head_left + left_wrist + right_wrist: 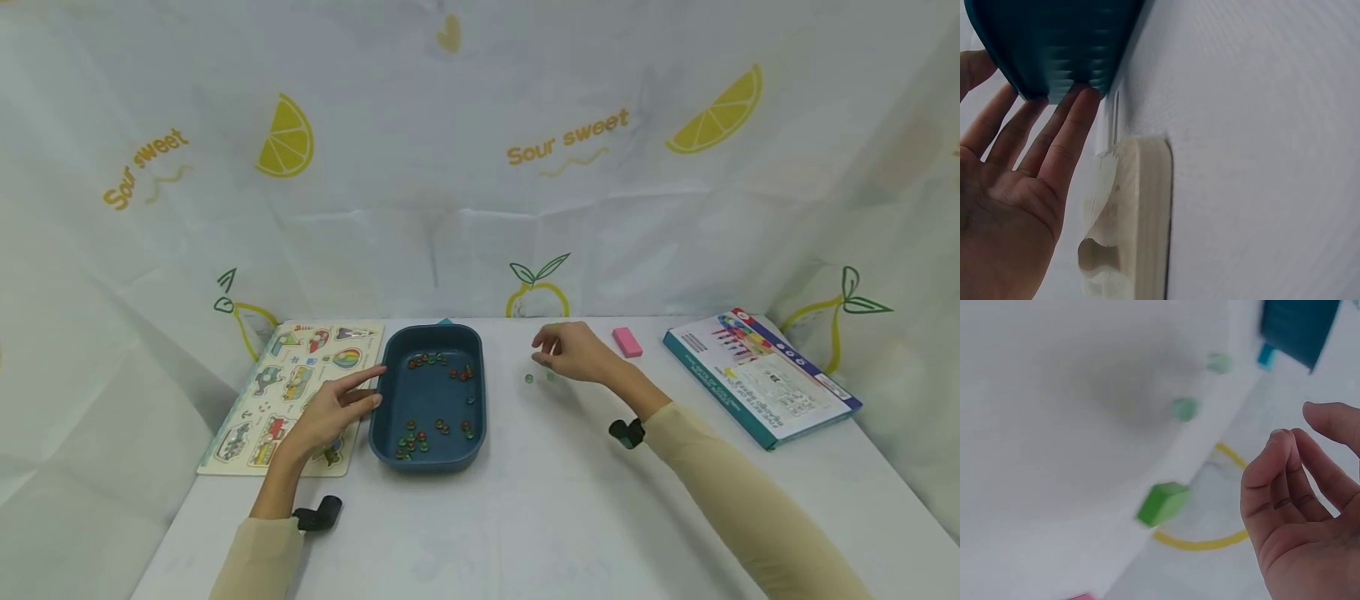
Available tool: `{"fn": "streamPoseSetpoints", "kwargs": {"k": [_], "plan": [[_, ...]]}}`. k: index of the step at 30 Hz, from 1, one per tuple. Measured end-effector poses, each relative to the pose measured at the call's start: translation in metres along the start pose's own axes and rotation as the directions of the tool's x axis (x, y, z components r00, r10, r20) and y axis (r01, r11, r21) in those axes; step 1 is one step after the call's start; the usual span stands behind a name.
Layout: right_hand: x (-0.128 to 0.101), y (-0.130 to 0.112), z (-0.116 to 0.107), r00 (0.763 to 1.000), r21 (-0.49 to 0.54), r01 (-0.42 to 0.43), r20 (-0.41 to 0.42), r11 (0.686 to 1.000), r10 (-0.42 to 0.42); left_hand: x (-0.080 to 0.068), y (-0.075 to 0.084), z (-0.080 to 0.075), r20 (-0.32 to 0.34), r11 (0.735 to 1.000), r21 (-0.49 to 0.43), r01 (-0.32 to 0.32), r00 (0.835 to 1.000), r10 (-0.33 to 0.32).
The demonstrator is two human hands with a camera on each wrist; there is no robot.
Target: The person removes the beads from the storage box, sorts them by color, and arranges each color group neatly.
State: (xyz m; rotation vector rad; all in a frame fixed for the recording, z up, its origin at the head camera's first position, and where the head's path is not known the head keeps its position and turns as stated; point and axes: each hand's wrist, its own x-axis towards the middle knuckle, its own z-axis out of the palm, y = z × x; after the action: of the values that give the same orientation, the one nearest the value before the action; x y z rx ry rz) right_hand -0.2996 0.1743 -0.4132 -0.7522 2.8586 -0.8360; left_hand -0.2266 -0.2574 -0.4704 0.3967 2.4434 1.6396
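Observation:
My left hand [330,412] rests its extended fingers against the left side of a dark blue tray [431,400]. In the left wrist view, the straight fingers [1066,137] touch the tray's outer wall [1054,47]. Several small glass beads, green and reddish, lie scattered in the tray. To its right, my right hand [577,352] hovers over the table with fingers bent and thumb apart; no held thing shows. Two green beads lie on the table below it, one [529,378] left of the other [551,376].
A wooden picture puzzle board [292,392] lies left of the tray. Behind the right hand stands a green block [1163,503], with a pink block [627,342] to its right. A boxed set [761,375] lies at the far right. A printed cloth [420,208] hangs behind the table.

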Motion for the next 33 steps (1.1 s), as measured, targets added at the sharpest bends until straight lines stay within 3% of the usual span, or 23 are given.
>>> {"fn": "streamPoseSetpoints", "kwargs": {"k": [7, 16, 21, 33], "plan": [[0.032, -0.057, 0.003, 0.996, 0.035, 0.073, 0.050, 0.997, -0.075, 0.001, 0.000, 0.001, 0.008, 1.000, -0.012, -0.016, 1.000, 0.016], [0.074, -0.116, 0.027, 0.984, -0.104, 0.153, 0.109, 0.983, -0.142, 0.001, -0.002, 0.000, 0.005, 1.000, -0.003, -0.020, 1.000, 0.020], [0.092, -0.133, 0.040, 0.989, -0.142, 0.097, 0.122, 0.985, -0.079, 0.001, -0.001, 0.000, 0.017, 0.999, -0.028, -0.027, 0.999, 0.027], [0.117, -0.139, 0.080, 0.988, -0.185, -0.095, 0.102, 0.978, 0.115, 0.000, 0.000, 0.001, -0.002, 1.000, 0.002, -0.015, 1.000, 0.015]]}}
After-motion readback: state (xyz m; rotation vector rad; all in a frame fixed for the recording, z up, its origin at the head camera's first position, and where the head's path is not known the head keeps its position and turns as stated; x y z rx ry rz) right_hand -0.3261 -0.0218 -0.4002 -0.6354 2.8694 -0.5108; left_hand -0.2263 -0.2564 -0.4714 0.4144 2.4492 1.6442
